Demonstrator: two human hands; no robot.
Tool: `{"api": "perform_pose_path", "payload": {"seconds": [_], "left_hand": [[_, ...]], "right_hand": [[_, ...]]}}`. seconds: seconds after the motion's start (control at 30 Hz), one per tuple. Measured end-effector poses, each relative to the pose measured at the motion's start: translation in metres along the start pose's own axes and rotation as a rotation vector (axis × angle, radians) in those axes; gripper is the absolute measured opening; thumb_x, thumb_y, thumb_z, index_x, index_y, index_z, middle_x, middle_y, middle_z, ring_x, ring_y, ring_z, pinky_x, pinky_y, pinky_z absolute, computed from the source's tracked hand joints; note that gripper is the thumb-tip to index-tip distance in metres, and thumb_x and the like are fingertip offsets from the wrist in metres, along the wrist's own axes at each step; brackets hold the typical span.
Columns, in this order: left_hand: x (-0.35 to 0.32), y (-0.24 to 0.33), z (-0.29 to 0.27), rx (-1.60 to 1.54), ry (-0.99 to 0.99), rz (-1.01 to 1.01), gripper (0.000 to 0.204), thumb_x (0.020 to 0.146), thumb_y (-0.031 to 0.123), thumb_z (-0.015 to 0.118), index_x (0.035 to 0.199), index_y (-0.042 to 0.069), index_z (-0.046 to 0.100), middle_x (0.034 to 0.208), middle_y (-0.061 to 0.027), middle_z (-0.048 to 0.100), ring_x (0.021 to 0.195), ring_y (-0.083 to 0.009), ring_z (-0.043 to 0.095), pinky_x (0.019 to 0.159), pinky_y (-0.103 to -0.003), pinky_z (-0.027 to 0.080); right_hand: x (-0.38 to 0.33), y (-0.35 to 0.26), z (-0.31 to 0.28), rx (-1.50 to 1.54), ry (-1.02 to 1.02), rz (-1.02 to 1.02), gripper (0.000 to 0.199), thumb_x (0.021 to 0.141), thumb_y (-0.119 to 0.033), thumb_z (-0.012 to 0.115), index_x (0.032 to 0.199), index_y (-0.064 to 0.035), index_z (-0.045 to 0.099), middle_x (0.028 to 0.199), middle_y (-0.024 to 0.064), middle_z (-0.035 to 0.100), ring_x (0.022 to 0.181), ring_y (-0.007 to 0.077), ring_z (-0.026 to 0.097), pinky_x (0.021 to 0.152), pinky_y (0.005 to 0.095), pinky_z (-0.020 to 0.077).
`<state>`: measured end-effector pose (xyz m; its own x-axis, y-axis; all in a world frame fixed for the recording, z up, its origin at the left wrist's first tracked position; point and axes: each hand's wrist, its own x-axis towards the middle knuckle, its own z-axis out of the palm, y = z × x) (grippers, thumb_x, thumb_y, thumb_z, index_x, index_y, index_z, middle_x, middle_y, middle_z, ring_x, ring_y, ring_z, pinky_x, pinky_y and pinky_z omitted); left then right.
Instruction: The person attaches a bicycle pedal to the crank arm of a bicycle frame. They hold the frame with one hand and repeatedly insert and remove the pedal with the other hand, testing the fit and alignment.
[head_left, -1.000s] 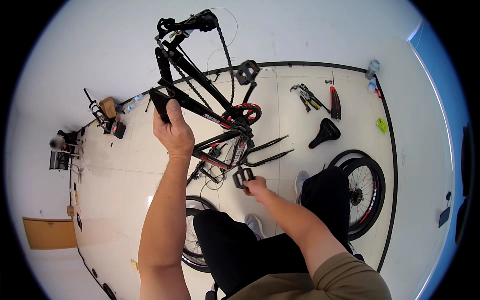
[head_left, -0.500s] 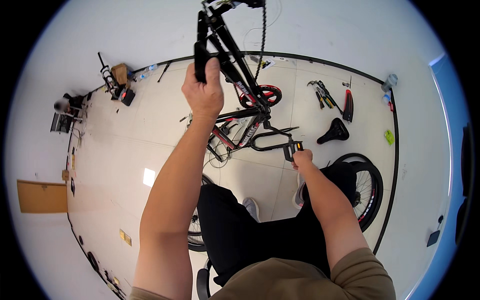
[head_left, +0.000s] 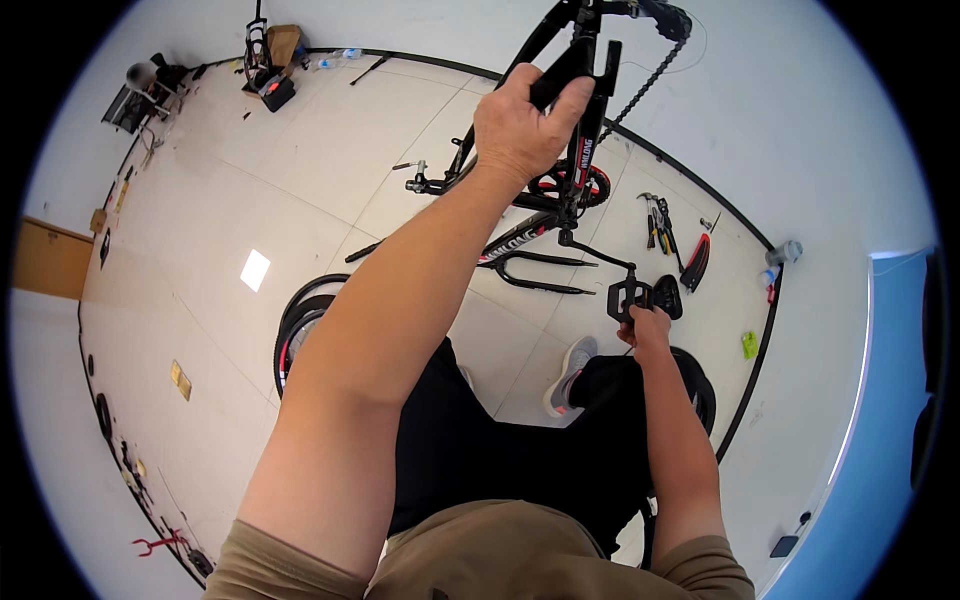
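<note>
My left hand (head_left: 525, 125) is raised at the top centre, its fingers and thumb closed around a black tube of a bicycle frame (head_left: 520, 238). The frame is black with red and white markings and is tilted, with a red-rimmed chainring (head_left: 597, 187) and a dangling chain (head_left: 652, 78). My right hand (head_left: 648, 328), lower and further right, grips the black pedal (head_left: 630, 299) at the end of the crank arm (head_left: 596, 252). Beneath the frame a black fork (head_left: 540, 290) shows, partly hidden.
A black saddle (head_left: 667, 297) lies behind the pedal. Hand tools (head_left: 660, 225) and a red-and-black mudguard (head_left: 698, 263) are at the right. Wheels stand by both legs, the left wheel (head_left: 296, 325) partly covered by my arm. A toolbox (head_left: 275, 92) sits at the far left wall.
The view has turned, so the floor things appear shifted. The frame now leans more to the right, and its chain has swung outward. Both hands keep their hold on frame and pedal.
</note>
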<state>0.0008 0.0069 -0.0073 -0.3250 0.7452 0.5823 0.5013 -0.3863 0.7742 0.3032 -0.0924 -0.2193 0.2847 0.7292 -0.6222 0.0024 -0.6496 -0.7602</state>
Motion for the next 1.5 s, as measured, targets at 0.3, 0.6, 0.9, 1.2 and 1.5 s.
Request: {"api": "perform_pose_path", "payload": {"seconds": [0.3,0.6,0.9,1.2,1.5], "left_hand": [[-0.001,0.0,-0.001,0.026,0.015,-0.033,0.056,0.081,0.06,0.07,0.082,0.005,0.063,0.066,-0.0103,0.068,0.062,-0.031,0.067,0.06,-0.04,0.053],[0.0,-0.002,0.0,0.036,0.049,-0.029,0.048,0.083,0.051,0.073,0.087,0.004,0.064,0.069,-0.0138,0.067,0.064,-0.034,0.066,0.061,-0.041,0.052],[-0.001,-0.007,0.001,-0.041,0.038,0.069,0.04,0.096,0.039,0.066,0.094,-0.001,0.065,0.069,-0.0006,0.056,0.065,-0.0099,0.047,0.06,-0.028,0.043],[0.004,-0.009,0.002,-0.118,0.048,0.099,0.042,0.095,0.043,0.067,0.089,0.001,0.063,0.067,0.0014,0.055,0.063,-0.0093,0.047,0.059,-0.026,0.042],[0.007,-0.011,-0.002,-0.099,0.001,0.118,0.037,0.096,0.038,0.069,0.093,0.002,0.063,0.071,0.0041,0.055,0.066,-0.007,0.045,0.06,-0.023,0.039]], "right_hand": [[-0.075,-0.054,-0.002,0.246,-0.06,-0.154,0.011,0.093,-0.011,0.063,0.098,-0.0022,0.06,0.077,0.0025,0.056,0.058,0.0117,0.055,0.063,0.0356,0.0598],[-0.123,-0.081,0.043,0.377,-0.377,-0.182,0.018,0.094,-0.014,0.066,0.104,0.0005,0.06,0.084,0.0057,0.063,0.065,0.0127,0.059,0.076,0.0411,0.0607],[-0.14,-0.058,0.14,0.468,-0.595,-0.019,0.019,0.096,-0.016,0.064,0.103,0.002,0.061,0.094,0.0094,0.065,0.074,0.019,0.066,0.076,0.0385,0.0593],[-0.111,-0.005,0.21,0.561,-0.669,0.201,0.013,0.094,-0.011,0.065,0.098,0.0005,0.059,0.088,0.0094,0.065,0.069,0.0195,0.066,0.066,0.0343,0.0589],[-0.059,0.058,0.236,0.52,-0.563,0.32,0.021,0.088,-0.009,0.069,0.102,0.0022,0.057,0.089,0.0119,0.065,0.068,0.0201,0.067,0.067,0.0389,0.0605]]}}
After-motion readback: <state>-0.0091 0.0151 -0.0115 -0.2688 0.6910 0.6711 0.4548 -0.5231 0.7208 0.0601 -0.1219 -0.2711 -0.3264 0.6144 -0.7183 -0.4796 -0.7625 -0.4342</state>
